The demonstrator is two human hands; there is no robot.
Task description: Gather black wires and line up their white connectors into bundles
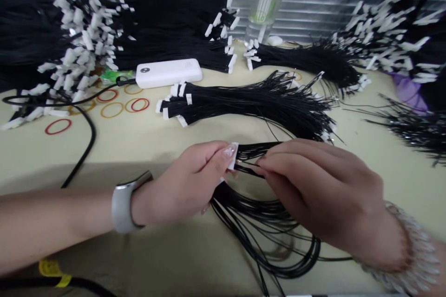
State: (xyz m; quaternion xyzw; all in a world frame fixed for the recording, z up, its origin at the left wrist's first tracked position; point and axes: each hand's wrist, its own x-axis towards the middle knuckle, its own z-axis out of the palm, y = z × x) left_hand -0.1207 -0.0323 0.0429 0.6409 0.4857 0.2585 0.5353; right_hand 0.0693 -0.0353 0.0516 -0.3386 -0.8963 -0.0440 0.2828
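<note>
— Gripping what, on the left?

— Pinching a small white tag point(232, 155) between thumb and forefinger of the left hand point(184, 181), with the other fingers curling shut beneath it.

— And on the right?

— Closing the right hand point(324, 195) over a handful of thin black cords point(265, 222) just beside that tag, fingertips pressing on the strands. Facing palm down, so hiding how many strands are inside.

— Lying where, those cords?

— Running from between the two hands, low and centre, toward the near edge. Coiling loosely on the table point(139, 144) under the right wrist.

— Sitting around them?

— Resting just beyond the hands: a neat bundle point(251, 102) of the same cords, tags all at its left end. Lying behind that, a white power bank point(169, 73). Scattering to the left of the bundle, loose rubber bands point(111, 109). Heaping up at the far left, a pile of tagged cords point(80, 32), with more piles at the far right.

— Judging the step in hand?

— Seeming to be partway through gathering and evening up the tagged ends, left hand anchoring the tag, right hand combing the strands straight. Showing no band round the held cords.

— Calling for what, a next move?

— Calling for a steady pinch at the tag end, so nothing slips out of line. Also needing care with the slack coil near the edge, looking ready to tangle if pulled quickly.
</note>
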